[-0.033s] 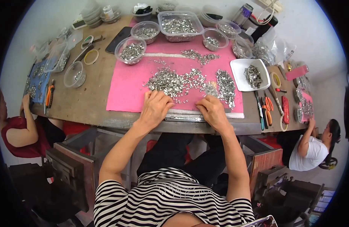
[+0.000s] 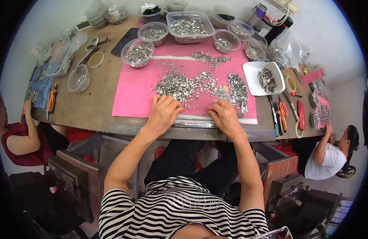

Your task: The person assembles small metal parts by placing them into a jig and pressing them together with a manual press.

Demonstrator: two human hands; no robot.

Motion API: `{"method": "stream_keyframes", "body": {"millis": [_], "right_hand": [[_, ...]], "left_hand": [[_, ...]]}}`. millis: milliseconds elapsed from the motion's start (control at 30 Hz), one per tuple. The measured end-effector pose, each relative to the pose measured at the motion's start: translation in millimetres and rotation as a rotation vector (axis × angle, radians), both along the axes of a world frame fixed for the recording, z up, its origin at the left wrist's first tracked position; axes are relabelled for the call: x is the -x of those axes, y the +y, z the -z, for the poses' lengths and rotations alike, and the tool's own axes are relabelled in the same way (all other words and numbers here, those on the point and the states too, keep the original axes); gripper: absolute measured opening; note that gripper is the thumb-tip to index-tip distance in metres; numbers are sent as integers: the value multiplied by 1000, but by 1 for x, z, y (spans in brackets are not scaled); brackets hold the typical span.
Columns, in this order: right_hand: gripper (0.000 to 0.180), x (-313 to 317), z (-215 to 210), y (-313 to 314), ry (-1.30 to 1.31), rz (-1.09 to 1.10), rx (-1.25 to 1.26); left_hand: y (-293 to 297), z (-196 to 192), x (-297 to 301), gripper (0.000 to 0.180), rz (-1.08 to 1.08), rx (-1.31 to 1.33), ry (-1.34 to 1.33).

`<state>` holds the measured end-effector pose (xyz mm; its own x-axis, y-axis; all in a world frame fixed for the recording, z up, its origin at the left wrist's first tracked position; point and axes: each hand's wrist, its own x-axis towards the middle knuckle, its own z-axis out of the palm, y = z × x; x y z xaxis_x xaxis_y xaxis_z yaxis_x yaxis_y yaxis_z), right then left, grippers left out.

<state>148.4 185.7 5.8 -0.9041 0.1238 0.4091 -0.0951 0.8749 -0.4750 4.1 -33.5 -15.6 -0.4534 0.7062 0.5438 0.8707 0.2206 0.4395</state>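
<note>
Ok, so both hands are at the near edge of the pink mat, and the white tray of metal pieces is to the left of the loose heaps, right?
Not quite: the head view shows the white tray to the right of the loose heaps. The left hand and right hand are indeed at the pink mat's near edge.

Well left of the grip, I note an orange-handled tool (image 2: 53,101); farther forward, a dark slab (image 2: 125,40). Right of grip: red tool (image 2: 300,114).
</note>
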Motion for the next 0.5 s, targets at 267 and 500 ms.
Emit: {"method": "stream_keyframes", "body": {"millis": [267,500], "right_hand": [[10,-1,-5,2,-137,-5,-56],[11,-8,-16,-32,-55,-41,152]], "left_hand": [[-1,0,3,9,67,-16,47],[-9,-2,-4,10,52,-30,-82]]}}
